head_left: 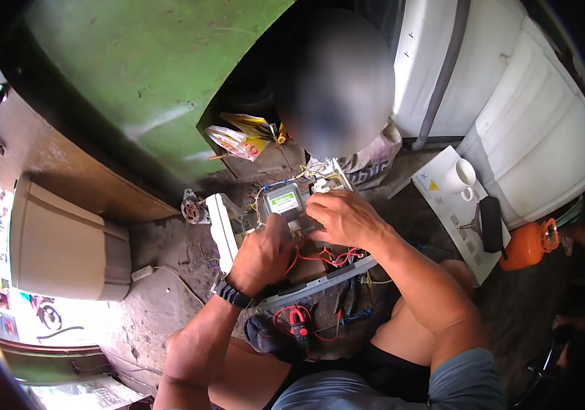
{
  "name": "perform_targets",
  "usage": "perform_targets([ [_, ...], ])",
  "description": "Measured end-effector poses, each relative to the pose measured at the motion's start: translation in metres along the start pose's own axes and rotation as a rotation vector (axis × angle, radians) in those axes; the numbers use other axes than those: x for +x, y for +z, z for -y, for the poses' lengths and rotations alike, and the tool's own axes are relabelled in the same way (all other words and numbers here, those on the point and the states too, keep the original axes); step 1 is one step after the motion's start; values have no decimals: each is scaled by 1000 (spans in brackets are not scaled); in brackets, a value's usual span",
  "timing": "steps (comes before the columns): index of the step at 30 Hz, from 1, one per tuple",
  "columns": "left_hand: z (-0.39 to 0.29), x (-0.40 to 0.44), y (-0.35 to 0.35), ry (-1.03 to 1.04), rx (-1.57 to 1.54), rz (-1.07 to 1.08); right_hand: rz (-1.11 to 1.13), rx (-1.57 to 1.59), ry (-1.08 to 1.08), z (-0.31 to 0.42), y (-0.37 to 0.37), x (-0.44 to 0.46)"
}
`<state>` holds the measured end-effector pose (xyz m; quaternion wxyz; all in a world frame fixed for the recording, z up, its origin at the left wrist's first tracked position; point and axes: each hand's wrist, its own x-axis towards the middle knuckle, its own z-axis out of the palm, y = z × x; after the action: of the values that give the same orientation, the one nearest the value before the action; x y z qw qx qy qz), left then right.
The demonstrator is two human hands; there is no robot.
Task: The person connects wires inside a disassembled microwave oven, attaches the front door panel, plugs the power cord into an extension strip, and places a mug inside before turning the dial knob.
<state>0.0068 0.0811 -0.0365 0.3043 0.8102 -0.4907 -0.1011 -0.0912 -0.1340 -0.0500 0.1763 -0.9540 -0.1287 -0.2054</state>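
Note:
An opened appliance chassis (313, 279) with a white front panel (221, 236) lies on the floor before me. Inside it sits a grey metal part with a green-and-white label (283, 201), among red wires (326, 258) and other wiring. My left hand (265, 247), a black band on its wrist, reaches to the near edge of the labelled part with its fingers bent together. My right hand (344, 220) is at the part's right side, fingers curled inward. The fingertips of both hands almost meet, and whatever they grip there is too small or hidden to name.
A red clamp meter (298, 324) and dark-handled pliers (348, 299) lie between my legs and the chassis. To the right, a white panel (448, 205) bears a white mug (461, 179) and a black case (490, 224). Beyond is an orange gas cylinder (523, 247). A small motor (192, 206) lies left.

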Motion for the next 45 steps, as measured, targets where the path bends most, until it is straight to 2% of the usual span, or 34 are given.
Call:
perform_targets([
  [6, 3, 2, 0, 84, 113, 17, 26, -10, 41, 6, -5, 2],
  [13, 2, 5, -8, 129, 105, 47, 32, 0, 105, 7, -6, 6],
  [19, 5, 5, -3, 12, -20, 68, 49, -15, 107, 7, -8, 7],
  [21, 6, 2, 0, -92, -33, 39, 72, -22, 93, 7, -7, 6],
  [23, 7, 2, 3, -149, -57, -8, -5, -17, 80, 5, -4, 6],
  [25, 6, 2, -2, -209, -85, -52, 53, -4, 72, 6, -8, 13],
  [27, 0, 1, -12, -65, 107, -194, 47, -46, 59, 9, -16, 19],
  [29, -4, 9, -28, -142, 166, -147, 150, -49, 70, 11, -23, 29],
  [31, 10, 17, -31, 145, 321, -244, 204, -130, 53, 11, -20, 33],
  [32, 16, 22, -30, 131, 233, -116, 275, -129, 74, 12, -22, 36],
  [33, 20, 24, -29, 123, 226, -121, 286, -129, 68, 12, -23, 39],
  [35, 26, 27, -26, 122, 255, 11, 312, -133, 50, 10, -24, 42],
  [39, 27, 32, -28, 158, 235, 61, 351, -137, 50, 9, -23, 44],
  [41, 31, 34, -27, 184, 235, 48, 240, -149, -40, 2, -17, 43],
  [45, 33, 33, -30, 206, 258, 48, 234, -128, -34, 5, -19, 45],
])
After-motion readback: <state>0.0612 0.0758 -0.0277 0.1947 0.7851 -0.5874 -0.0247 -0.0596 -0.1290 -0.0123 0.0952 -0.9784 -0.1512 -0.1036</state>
